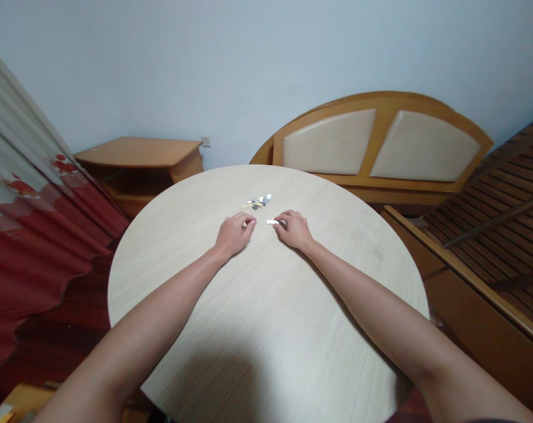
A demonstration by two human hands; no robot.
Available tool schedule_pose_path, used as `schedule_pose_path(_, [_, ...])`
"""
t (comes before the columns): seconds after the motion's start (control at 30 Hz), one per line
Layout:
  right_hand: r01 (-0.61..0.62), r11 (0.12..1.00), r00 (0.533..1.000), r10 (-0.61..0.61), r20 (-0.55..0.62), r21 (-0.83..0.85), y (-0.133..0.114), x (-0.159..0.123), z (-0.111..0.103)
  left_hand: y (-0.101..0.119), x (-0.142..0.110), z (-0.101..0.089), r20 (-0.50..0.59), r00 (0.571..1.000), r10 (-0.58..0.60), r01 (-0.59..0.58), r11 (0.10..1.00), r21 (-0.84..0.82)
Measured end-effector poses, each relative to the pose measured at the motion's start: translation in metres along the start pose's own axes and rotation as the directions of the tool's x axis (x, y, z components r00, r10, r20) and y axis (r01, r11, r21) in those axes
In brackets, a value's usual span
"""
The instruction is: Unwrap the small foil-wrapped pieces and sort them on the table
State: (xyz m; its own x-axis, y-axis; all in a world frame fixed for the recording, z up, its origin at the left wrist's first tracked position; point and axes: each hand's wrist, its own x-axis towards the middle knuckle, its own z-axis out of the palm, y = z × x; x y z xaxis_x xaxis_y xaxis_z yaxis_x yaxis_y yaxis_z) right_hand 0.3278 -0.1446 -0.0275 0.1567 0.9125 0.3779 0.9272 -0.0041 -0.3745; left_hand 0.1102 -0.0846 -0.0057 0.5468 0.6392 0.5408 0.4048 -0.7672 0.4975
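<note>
Your right hand (294, 228) pinches a small white strip (272, 222), its free end pointing left, perhaps for clear handling. Your left hand (235, 234) is narrow, its contents unclear. Beyond both, small flat pieces (258, 202) lie heaped on the worktop (248, 299).

You have two hands, left hand (236, 233) and right hand (294, 229), one tabletop (266, 305), one white strip (272, 222) and one pile of pieces (258, 202) — too small to count. Beyond are one cabinet (138, 151), one socket (205, 141), one headboard (381, 126) — two panels (328, 142).
</note>
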Motion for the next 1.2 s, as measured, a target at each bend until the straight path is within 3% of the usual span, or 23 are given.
schedule_pose_path(0.4, [0.07,0.997,0.997,-0.071,0.031,0.022,0.007,0.003,-0.001,-0.003,-0.001,0.001,0.008,1.0,-0.007,0.007,1.0,-0.007])
schedule_pose_path(0.67, [-0.01,0.998,0.999,0.013,0.042,-0.063,0.012,0.001,-0.012,0.0,0.0,0.0,0.012,1.0,-0.02,0.02,1.0,-0.003])
schedule_pose_path(0.8, [-0.038,0.997,0.999,0.038,-0.008,0.068,0.025,0.005,-0.005,0.001,0.0,-0.001,0.012,1.0,-0.02,0.02,1.0,-0.002])
schedule_pose_path(0.93, [-0.091,0.974,0.996,0.092,0.002,0.207,0.044,0.022,0.008,0.002,-0.001,-0.002,0.02,0.999,-0.031,0.031,1.0,0.001])
schedule_pose_path(1.2, [-0.004,0.966,0.991,-0.031,0.128,0.259,0.053,0.077,0.028,0.0,-0.001,-0.002,0.021,0.999,-0.03,0.03,1.0,0.005])
